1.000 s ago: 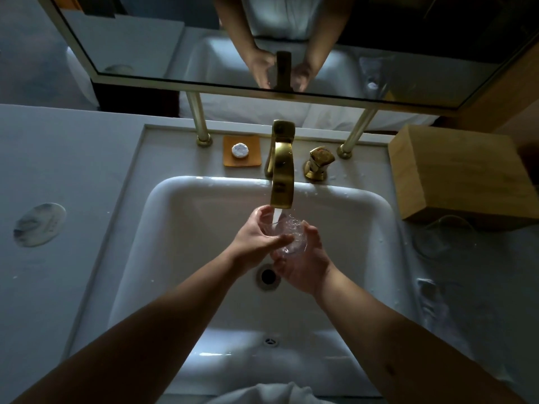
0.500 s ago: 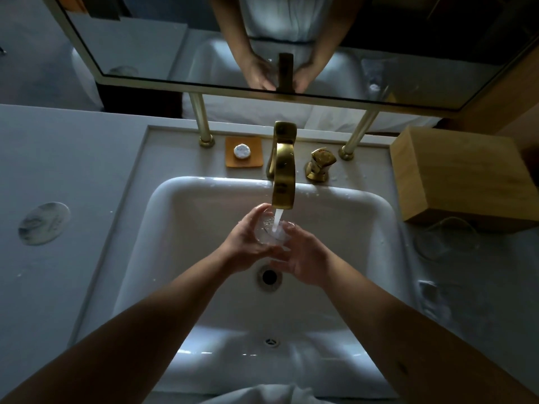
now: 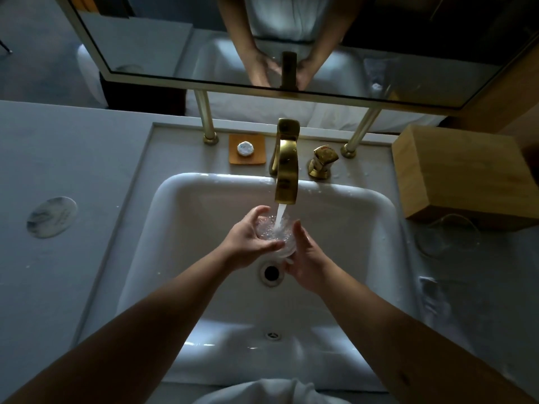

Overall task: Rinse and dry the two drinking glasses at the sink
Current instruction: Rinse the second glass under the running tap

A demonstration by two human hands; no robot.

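Observation:
A clear drinking glass (image 3: 274,233) sits under the running stream from the gold faucet (image 3: 287,170), above the white sink basin (image 3: 204,217). Water pours into its open mouth and bubbles inside. My left hand (image 3: 248,242) wraps the glass from the left, thumb and fingers around its wall. My right hand (image 3: 307,260) cups its right side and base. A second clear glass (image 3: 447,236) rests on the counter to the right of the basin, in front of a wooden box.
A wooden box (image 3: 463,173) stands at the right. A gold tap handle (image 3: 322,161) and an orange soap dish (image 3: 247,149) sit behind the basin. A round marbled coaster (image 3: 51,217) lies on the left counter. The drain (image 3: 271,272) is below my hands.
The glass has turned more upright under the stream and shifted slightly left. My right hand has slid from beneath it to its right side.

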